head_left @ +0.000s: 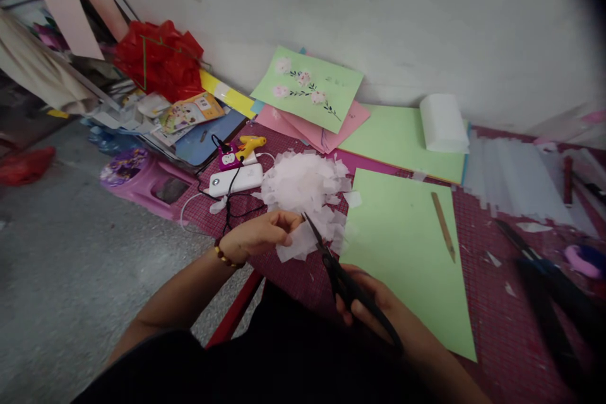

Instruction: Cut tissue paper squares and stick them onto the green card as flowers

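My left hand [265, 231] pinches a small sheet of thin white tissue paper [298, 245] near the table's front edge. In my right hand [374, 303] is a pair of black scissors [338, 274], its blades pointing up and left to the paper. The blade tips lie close by my left fingers; whether they touch the paper's edge or pass over it, I cannot tell. Just beyond, a heap of cut white tissue pieces [303, 180] spreads over the table. A blank green sheet [398, 233] lies to the right, partly behind my right hand.
A brown pencil-like stick [444, 227] rests on the green sheet. Behind are a green card with paper flowers [307, 85] and a white tissue pack [444, 123]. Left of the heap sit a white power bank [237, 180], cables and a yellow glue gun [250, 146]. A pink stool [146, 183] stands left.
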Action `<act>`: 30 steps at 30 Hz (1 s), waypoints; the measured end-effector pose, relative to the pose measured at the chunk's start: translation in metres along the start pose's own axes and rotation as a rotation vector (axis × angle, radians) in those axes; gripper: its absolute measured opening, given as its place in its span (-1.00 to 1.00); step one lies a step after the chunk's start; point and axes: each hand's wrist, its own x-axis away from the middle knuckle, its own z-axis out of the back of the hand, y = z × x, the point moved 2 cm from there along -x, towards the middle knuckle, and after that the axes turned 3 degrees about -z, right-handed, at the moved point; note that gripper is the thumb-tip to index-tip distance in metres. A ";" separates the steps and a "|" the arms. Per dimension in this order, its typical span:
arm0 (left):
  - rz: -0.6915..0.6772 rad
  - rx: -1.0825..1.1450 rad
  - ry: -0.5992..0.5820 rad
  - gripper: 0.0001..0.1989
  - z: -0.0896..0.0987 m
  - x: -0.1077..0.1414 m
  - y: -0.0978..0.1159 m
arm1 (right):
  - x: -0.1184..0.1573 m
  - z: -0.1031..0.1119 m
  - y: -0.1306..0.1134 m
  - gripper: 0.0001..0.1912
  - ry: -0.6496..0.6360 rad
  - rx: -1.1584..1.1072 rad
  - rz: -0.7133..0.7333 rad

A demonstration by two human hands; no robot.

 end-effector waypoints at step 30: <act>-0.050 -0.234 0.307 -0.81 0.009 -0.021 0.006 | -0.002 0.014 -0.006 -0.22 0.023 0.082 0.080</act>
